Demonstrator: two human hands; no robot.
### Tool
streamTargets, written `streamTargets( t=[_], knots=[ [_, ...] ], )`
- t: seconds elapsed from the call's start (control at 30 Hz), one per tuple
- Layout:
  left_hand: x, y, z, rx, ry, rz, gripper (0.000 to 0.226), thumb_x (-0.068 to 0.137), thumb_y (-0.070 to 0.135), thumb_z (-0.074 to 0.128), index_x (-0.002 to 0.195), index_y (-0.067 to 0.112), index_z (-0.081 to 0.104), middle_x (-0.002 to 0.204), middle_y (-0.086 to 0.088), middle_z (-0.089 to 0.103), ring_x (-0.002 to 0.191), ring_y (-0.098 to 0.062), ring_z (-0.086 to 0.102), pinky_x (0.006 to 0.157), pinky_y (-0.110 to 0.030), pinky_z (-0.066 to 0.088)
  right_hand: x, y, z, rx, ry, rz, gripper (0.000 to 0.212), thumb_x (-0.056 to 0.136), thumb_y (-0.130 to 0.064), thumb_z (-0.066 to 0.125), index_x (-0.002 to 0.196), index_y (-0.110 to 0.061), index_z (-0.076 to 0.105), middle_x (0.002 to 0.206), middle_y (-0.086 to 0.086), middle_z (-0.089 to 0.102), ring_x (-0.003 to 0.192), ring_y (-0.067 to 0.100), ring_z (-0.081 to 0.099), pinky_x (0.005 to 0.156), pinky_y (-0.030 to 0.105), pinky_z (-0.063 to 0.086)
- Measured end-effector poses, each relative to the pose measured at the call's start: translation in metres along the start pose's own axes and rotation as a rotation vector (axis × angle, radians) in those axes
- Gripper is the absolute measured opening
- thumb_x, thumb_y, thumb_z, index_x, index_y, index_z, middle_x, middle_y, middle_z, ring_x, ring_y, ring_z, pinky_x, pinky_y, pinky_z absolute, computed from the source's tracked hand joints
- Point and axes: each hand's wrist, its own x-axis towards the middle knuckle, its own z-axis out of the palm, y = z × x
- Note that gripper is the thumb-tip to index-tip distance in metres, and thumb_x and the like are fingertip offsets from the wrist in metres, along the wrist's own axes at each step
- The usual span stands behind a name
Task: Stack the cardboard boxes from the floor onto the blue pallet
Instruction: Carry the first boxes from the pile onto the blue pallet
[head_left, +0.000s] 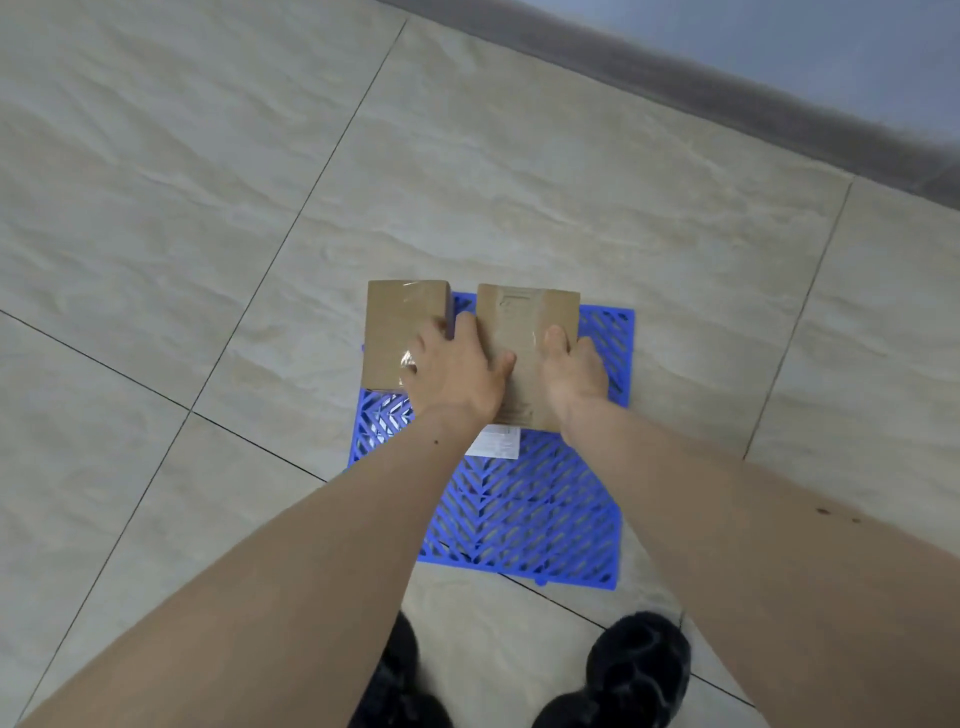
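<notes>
Two taped cardboard boxes at the far end of a blue pallet

The blue pallet (519, 514), a flat plastic grid with chevron slots, lies on the floor at centre frame. The left box (402, 322), brown and glossy with tape, overhangs the pallet's upper left corner. The right box (524, 332), longer, with a white label on its near face, lies just beside it, a narrow gap between them.

Seen from above, two bare hands grip a taped brown cardboard box (524, 353) over a blue slatted plastic pallet (519, 514): left hand (457, 371) on its left edge, right hand (574, 371) on its right. A second taped brown box (400, 327) sits just beside it, seemingly overhanging the pallet's left edge.
</notes>
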Motion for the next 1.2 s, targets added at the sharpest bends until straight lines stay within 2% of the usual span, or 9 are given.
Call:
streamTargets(
  t=[0.13,0.27,0.53,0.6,0.7,0.77,0.87,1.07,1.2],
  knots=[
    [0.036,-0.019,0.023,0.18,0.1,0.085,0.047,0.087,0.054,0.057,0.121,0.022,0.053,0.147,-0.008,0.026,0.132,-0.03,0.027,0.104,-0.042,0.027,0.032,0.007,0.035,0.021,0.023,0.004,0.052,0.103,-0.04,0.032,0.134,-0.001,0.044,0.133,0.021,0.054,0.12,0.035,0.051,0.091,0.037,0.037],
    [0.066,-0.028,0.036,0.282,0.152,0.13,0.05,0.088,0.054,0.053,0.125,0.019,0.055,0.146,-0.008,0.028,0.134,-0.03,0.025,0.108,-0.042,0.023,0.059,0.006,0.058,0.016,0.029,0.005,0.054,0.105,-0.04,0.028,0.141,-0.001,0.037,0.138,0.019,0.05,0.124,0.035,0.048,0.092,0.036,0.036],
    [0.079,-0.039,0.054,0.338,0.153,0.188,0.074,0.092,0.054,0.049,0.149,0.014,0.026,0.144,-0.009,0.028,0.131,-0.028,0.028,0.099,-0.04,0.033,0.088,0.012,0.075,-0.064,0.056,-0.045,0.054,0.106,-0.04,0.025,0.142,-0.002,0.035,0.136,0.017,0.052,0.122,0.033,0.05,0.078,0.032,0.029],
    [0.077,-0.039,0.055,0.327,0.168,0.201,0.076,0.092,0.051,0.05,0.151,0.014,0.02,0.145,-0.009,0.028,0.13,-0.029,0.03,0.099,-0.041,0.034,0.088,0.013,0.076,-0.07,0.047,-0.045,0.055,0.105,-0.042,0.024,0.144,-0.003,0.032,0.137,0.016,0.051,0.123,0.033,0.049,0.081,0.033,0.031],
    [0.075,-0.036,0.051,0.288,0.122,0.185,0.08,0.091,0.052,0.052,0.151,0.015,0.016,0.148,-0.009,0.025,0.132,-0.029,0.028,0.103,-0.042,0.031,0.089,0.01,0.068,-0.09,0.031,-0.041,0.059,0.104,-0.045,0.025,0.147,-0.005,0.03,0.144,0.015,0.046,0.129,0.033,0.046,0.096,0.037,0.036],
    [0.072,-0.032,0.044,0.274,0.096,0.176,0.081,0.09,0.054,0.052,0.151,0.015,0.017,0.15,-0.008,0.024,0.134,-0.03,0.026,0.106,-0.043,0.027,0.084,0.007,0.057,-0.099,0.024,-0.038,0.061,0.103,-0.047,0.026,0.149,-0.006,0.029,0.145,0.015,0.045,0.131,0.032,0.045,0.101,0.038,0.036],
    [0.059,-0.02,0.029,0.222,0.052,0.199,0.076,0.09,0.052,0.052,0.15,0.017,0.022,0.152,-0.007,0.022,0.136,-0.03,0.023,0.106,-0.044,0.028,0.068,0.004,0.03,-0.158,0.003,-0.071,0.062,0.102,-0.051,0.029,0.145,-0.007,0.035,0.14,0.014,0.05,0.128,0.032,0.047,0.096,0.038,0.038],
    [0.013,0.038,-0.018,0.187,-0.056,0.356,0.068,0.094,0.048,0.049,0.15,0.02,0.024,0.159,-0.002,0.005,0.14,-0.031,0.02,0.11,-0.048,0.027,0.021,0.002,-0.065,-0.308,0.04,-0.145,0.057,0.1,-0.049,0.037,0.139,-0.008,0.041,0.138,0.017,0.054,0.127,0.033,0.049,0.099,0.037,0.038],
    [-0.02,0.092,-0.048,0.224,-0.096,0.468,0.05,0.094,0.049,0.048,0.134,0.019,0.047,0.159,-0.003,0.009,0.134,-0.031,0.027,0.106,-0.045,0.031,-0.016,0.003,-0.145,-0.309,0.118,-0.131,0.056,0.101,-0.048,0.039,0.137,-0.007,0.044,0.134,0.019,0.056,0.126,0.034,0.05,0.1,0.036,0.038]
  ],
)
